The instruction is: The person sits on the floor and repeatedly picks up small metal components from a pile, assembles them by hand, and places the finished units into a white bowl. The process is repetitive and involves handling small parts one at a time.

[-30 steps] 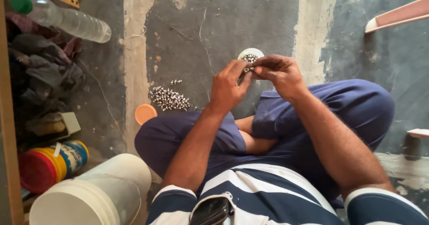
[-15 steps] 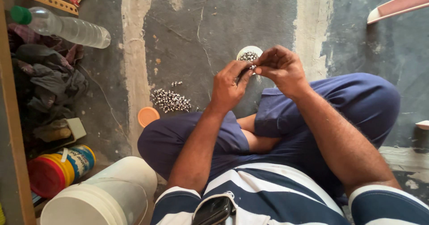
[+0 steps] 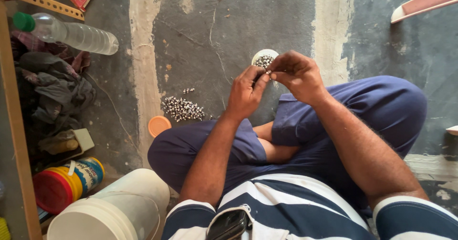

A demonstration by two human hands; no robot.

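— Two hands were seen at the centre of the frame, above crossed legs in blue trousers. How were the fingers set?

— The left hand and the right hand were brought together, fingertips pinched narrowly around a tiny metallic piece. Its exact shape could not be made out.

— Where was that piece placed?

— It was held in the air, just in front of a small white bowl filled with similar beads, which was set on the grey floor in the upper middle of the frame.

— And what else was noted?

— A loose pile of beads was spread on the floor left of centre, with an orange lid just below it. A clear plastic bottle was laid at the upper left, and a white bucket was seen at the lower left beside a yellow jar with a red lid.
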